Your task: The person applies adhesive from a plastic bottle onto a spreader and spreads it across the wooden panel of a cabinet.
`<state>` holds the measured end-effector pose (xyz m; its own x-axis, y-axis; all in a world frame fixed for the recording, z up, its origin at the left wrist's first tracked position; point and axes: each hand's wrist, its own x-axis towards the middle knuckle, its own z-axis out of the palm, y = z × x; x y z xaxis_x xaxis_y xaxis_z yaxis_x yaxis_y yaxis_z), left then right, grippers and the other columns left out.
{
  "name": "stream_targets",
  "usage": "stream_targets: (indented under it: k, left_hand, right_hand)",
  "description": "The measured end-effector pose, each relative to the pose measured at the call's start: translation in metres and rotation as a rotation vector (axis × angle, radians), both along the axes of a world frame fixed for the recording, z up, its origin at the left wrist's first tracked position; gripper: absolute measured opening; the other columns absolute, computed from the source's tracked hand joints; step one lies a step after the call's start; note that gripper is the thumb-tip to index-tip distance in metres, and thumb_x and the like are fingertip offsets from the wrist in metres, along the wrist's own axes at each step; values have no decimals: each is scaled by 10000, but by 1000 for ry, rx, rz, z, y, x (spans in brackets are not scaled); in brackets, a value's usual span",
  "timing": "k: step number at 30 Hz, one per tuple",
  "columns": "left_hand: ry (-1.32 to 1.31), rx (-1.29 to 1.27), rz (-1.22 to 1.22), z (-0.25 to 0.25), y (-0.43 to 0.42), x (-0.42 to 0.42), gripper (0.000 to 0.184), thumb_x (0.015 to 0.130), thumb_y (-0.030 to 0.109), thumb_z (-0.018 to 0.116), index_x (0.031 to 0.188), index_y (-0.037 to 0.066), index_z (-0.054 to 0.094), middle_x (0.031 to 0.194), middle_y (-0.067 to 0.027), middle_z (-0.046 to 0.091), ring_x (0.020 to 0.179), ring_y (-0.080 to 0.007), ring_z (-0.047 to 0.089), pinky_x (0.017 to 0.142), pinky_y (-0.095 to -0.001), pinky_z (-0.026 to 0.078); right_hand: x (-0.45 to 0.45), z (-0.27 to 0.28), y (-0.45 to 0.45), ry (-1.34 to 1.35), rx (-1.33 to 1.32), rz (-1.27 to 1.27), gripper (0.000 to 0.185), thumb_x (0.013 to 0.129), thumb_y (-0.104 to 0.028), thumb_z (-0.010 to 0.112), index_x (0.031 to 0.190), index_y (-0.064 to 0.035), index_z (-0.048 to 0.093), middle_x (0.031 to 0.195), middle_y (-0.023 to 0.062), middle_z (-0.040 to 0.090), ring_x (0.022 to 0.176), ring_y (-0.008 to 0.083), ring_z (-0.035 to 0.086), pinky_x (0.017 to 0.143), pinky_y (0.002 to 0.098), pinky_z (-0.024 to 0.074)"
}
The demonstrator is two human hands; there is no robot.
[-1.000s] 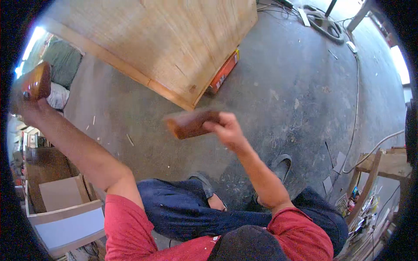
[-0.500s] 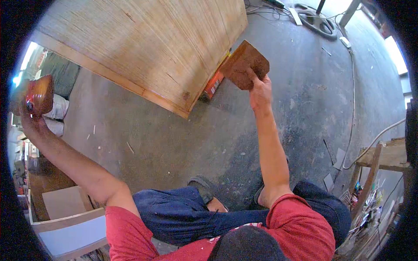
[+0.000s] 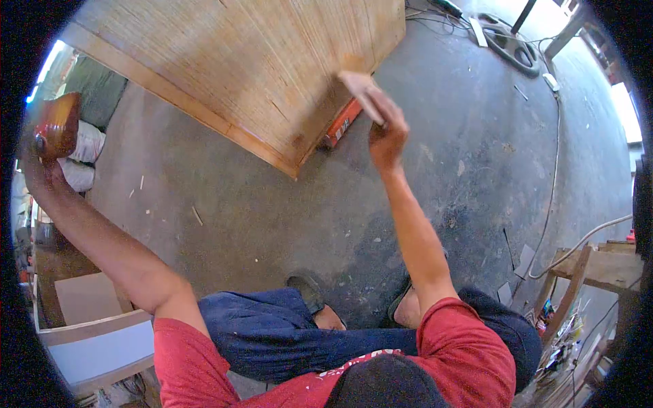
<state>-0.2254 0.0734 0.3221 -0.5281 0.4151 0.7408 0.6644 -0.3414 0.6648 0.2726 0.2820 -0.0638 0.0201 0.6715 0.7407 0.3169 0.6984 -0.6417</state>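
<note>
A large wooden panel (image 3: 238, 61) with a pale grained face fills the upper left. Over its right edge, my right hand (image 3: 386, 126) grips a flat brown pad, seen nearly edge-on and blurred by motion. At the far left my left hand (image 3: 42, 163) is wrapped round a glossy amber-brown container (image 3: 61, 126), partly in shadow. Under the panel's right edge an orange box (image 3: 342, 124) shows.
A wooden drawer-like box (image 3: 102, 347) stands at the lower left. Wooden stand (image 3: 598, 265) and sticks are at the lower right. Cables and a dark ring-shaped base (image 3: 510, 51) lie at the upper right, with white bags (image 3: 87, 143) at the left.
My right hand first moved up and right with the pad, then left over the panel's edge, turning the pad nearly edge-on. My left hand keeps the container at the far left.
</note>
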Motion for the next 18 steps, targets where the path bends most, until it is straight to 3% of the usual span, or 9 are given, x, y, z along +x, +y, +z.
stream_targets:
  k: [3,5,12,16,18]
  left_hand:
    - [23,-3,-10,1,6,-2,584,881,299,710,1341,-17,538,1298,-171,590,1180,-305,587,995,-423,506]
    - [34,-2,-16,2,12,-4,586,880,301,712,1340,-17,538,1296,-170,591,1178,-304,588,994,-421,506]
    - [40,-1,-19,-1,20,-5,592,875,308,720,1337,-15,541,1291,-166,592,1171,-300,590,988,-414,507]
    - [31,10,-22,-5,27,-4,596,872,312,725,1335,-14,542,1289,-163,593,1167,-297,591,985,-410,508]
    - [7,15,-16,-6,30,-6,597,870,314,728,1335,-13,543,1287,-162,594,1165,-296,592,984,-408,508]
  right_hand:
    - [9,21,33,39,12,-72,293,922,-171,592,1183,-136,718,1232,96,695,1148,325,646,975,396,493]
    - [9,34,48,-8,37,14,422,858,102,523,1158,-112,729,1183,132,706,1156,317,642,961,388,503]
    - [12,-16,-17,-142,-37,86,488,762,137,532,1120,-121,740,1174,81,718,1147,303,647,988,388,475]
    - [16,-53,-27,-150,21,88,471,760,120,550,1109,-131,745,1169,65,721,1149,284,648,1002,396,459]
    - [30,-66,-25,-230,-37,183,420,794,49,564,1099,-171,753,1185,34,721,1164,231,641,1010,393,447]
